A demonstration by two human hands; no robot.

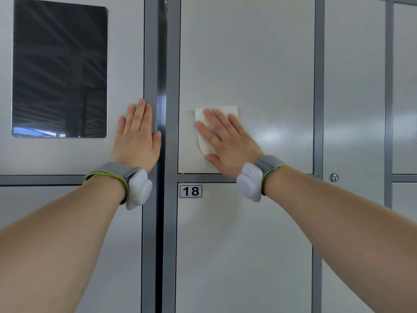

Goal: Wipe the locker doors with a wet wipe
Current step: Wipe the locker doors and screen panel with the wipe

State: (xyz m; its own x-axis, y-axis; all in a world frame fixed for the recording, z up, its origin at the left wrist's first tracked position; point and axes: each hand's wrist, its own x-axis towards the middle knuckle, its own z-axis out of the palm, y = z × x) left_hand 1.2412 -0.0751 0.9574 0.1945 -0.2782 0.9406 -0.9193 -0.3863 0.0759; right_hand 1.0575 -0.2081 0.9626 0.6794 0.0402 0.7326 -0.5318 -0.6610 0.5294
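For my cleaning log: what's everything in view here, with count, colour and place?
wipe: one, white, on the upper middle door.
locker doors: several, pale grey, across the view.
dark panel: one, black, upper left door.
number label: one, white, reads 18, lower middle door.
lock: one, silver, right of the middle doors.
wrist bands: two, grey and white, one per wrist.
left hand: one, flat on the upper left door.
right hand: one, flat on the wipe.
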